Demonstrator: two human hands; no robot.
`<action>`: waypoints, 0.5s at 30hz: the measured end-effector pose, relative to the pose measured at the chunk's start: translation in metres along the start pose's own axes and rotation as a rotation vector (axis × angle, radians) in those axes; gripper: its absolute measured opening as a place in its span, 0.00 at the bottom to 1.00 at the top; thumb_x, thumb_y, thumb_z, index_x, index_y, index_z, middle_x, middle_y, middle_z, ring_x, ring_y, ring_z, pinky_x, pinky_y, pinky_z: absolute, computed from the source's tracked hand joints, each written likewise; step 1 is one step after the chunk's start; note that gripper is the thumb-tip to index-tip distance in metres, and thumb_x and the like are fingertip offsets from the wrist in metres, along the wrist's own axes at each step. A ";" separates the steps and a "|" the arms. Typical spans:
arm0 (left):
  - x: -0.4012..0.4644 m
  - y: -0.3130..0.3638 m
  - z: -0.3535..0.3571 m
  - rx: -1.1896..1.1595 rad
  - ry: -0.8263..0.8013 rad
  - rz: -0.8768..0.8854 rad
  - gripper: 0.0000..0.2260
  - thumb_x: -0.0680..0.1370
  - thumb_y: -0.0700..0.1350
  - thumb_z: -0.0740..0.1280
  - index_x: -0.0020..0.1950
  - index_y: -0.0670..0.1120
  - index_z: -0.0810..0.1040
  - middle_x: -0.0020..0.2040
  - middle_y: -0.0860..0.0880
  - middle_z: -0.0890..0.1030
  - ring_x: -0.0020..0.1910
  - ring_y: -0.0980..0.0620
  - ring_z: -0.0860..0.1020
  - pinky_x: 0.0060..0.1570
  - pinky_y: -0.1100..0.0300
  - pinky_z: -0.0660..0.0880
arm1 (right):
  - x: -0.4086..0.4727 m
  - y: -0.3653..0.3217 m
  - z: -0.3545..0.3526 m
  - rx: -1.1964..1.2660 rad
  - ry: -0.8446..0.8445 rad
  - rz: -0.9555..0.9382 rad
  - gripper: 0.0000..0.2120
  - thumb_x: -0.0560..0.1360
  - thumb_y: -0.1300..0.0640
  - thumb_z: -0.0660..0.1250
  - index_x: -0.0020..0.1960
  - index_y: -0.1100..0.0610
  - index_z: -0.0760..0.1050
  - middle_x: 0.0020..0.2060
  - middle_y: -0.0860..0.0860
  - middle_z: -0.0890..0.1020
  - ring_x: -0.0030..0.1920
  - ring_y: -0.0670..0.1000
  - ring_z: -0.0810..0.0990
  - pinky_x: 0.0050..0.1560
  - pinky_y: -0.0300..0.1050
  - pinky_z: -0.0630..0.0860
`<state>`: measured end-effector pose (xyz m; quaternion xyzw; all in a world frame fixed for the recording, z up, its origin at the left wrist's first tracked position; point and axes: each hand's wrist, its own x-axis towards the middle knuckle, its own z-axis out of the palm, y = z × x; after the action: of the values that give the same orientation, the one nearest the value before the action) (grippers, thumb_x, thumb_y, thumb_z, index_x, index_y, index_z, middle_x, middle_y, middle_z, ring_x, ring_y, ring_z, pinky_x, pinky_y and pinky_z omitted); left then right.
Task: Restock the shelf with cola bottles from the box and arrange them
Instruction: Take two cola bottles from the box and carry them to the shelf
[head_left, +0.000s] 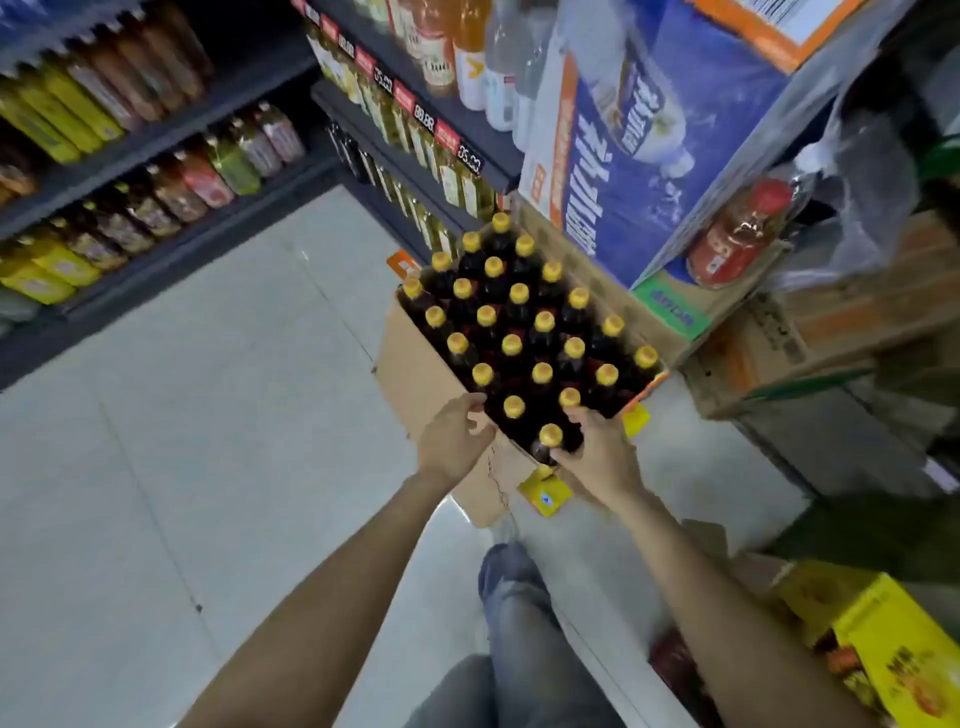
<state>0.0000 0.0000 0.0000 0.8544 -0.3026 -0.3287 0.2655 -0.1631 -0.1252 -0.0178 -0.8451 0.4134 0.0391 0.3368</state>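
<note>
An open cardboard box (415, 374) stands on the floor, packed with several dark cola bottles with yellow caps (519, 332). My left hand (454, 441) grips the box's near left rim, fingers curled over the edge. My right hand (597, 457) holds the nearest bottle (549, 439) at the box's front corner, fingers wrapped round its shoulder below the cap. Dark shelves (156, 130) on the left carry rows of drink bottles.
A second shelf unit (447, 119) with price tags stands behind the box. Stacked cartons, one blue (649, 156), rise on the right with a wrapped red-capped bottle (737, 234). A yellow carton (893, 649) lies at lower right. My legs (519, 623) stand on the pale tiled floor.
</note>
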 end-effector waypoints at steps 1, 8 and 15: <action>0.010 0.001 0.008 0.029 -0.025 -0.013 0.21 0.76 0.47 0.67 0.68 0.50 0.70 0.62 0.51 0.76 0.55 0.52 0.77 0.53 0.59 0.71 | 0.007 0.004 0.006 -0.013 -0.046 0.001 0.29 0.70 0.52 0.73 0.68 0.54 0.69 0.62 0.51 0.76 0.63 0.55 0.73 0.61 0.48 0.67; 0.055 -0.010 0.050 0.259 -0.111 -0.069 0.25 0.75 0.51 0.69 0.70 0.50 0.68 0.66 0.50 0.74 0.64 0.48 0.72 0.59 0.54 0.71 | 0.030 0.030 0.048 0.183 -0.192 -0.015 0.33 0.64 0.61 0.77 0.67 0.58 0.70 0.66 0.54 0.73 0.67 0.56 0.70 0.68 0.45 0.63; 0.072 -0.010 0.066 0.371 -0.032 -0.097 0.25 0.71 0.54 0.72 0.67 0.53 0.72 0.60 0.51 0.78 0.61 0.49 0.74 0.53 0.55 0.73 | 0.039 0.040 0.052 -0.005 -0.095 -0.191 0.34 0.61 0.55 0.80 0.65 0.53 0.74 0.60 0.48 0.79 0.62 0.51 0.75 0.60 0.50 0.74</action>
<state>-0.0012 -0.0605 -0.0779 0.8969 -0.3207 -0.2932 0.0825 -0.1559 -0.1378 -0.0929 -0.8786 0.3144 0.0479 0.3562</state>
